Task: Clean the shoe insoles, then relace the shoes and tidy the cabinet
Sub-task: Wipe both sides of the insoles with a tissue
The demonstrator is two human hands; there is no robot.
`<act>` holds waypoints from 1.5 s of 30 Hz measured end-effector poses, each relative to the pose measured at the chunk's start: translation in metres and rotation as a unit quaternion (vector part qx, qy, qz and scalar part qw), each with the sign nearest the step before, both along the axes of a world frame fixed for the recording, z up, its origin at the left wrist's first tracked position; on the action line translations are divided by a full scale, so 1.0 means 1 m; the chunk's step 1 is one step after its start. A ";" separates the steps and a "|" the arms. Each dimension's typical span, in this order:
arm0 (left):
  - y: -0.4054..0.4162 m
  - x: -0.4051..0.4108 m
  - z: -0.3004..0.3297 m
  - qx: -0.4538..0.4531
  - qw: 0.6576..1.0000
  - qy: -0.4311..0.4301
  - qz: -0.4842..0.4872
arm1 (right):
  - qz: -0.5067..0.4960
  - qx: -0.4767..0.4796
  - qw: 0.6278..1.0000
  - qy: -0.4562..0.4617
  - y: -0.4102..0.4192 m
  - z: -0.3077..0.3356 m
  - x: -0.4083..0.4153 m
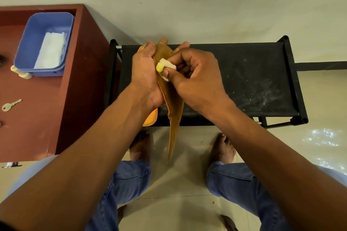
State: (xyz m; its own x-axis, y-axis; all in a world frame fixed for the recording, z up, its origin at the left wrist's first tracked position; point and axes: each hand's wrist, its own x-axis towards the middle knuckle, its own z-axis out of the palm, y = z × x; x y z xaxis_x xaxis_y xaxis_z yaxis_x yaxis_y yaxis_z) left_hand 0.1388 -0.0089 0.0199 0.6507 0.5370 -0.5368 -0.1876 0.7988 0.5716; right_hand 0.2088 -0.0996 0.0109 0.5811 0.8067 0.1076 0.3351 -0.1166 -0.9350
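Insole [173, 99] gripped by left hand [145, 73], right hand [195, 73] pinching sponge [165, 67] against it.

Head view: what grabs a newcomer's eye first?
At centre, the left hand grips a brown insole while the right hand pinches a small white-and-yellow wad against it, above a dusty black rack. At left, a blue tub holding white tissue sits on a reddish cabinet.

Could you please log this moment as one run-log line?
step: cleaning insole | left hand: holds insole | right hand: pinches wipe on insole | laces, cabinet: not started
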 end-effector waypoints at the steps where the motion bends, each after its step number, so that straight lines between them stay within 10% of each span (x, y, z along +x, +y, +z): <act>1: -0.003 0.001 -0.001 0.003 1.000 0.005 -0.003 | -0.019 -0.003 1.000 -0.012 0.000 0.000 0.001; 12: -0.026 0.009 -0.012 0.077 0.990 0.051 -0.105 | -0.165 -0.035 0.984 -0.049 0.000 -0.005 0.031; 27: 0.022 -0.004 -0.003 0.044 0.998 -0.034 -0.038 | 0.040 0.013 0.999 0.024 0.000 0.002 -0.004; 45: 0.005 0.002 -0.010 0.013 0.991 -0.096 -0.088 | -0.153 -0.072 0.983 -0.069 0.001 0.001 0.009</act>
